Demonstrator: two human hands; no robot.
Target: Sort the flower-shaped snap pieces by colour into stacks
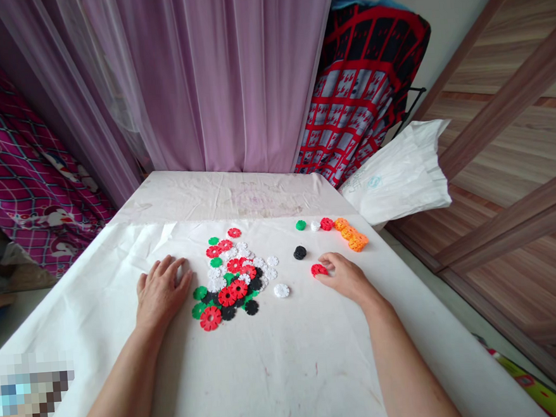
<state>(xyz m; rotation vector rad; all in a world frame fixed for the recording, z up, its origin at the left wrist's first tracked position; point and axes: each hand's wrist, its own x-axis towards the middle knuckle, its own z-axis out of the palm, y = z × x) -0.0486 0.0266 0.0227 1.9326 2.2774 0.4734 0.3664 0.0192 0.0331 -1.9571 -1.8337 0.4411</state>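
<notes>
Notched plastic discs in red, white, green and black lie in a loose heap on the white-covered table. Left of the heap, my left hand rests on the cloth with its fingers stretched out, holding nothing. My right hand pinches a small stack of red discs between thumb and fingers, low over the table or touching it. A black stack sits just beyond that hand, and a white stack lies between it and the heap.
Toward the back right stand a green stack, a white one, a red one and a row of orange discs. A white bag leans at the table's right edge. Purple curtains hang behind.
</notes>
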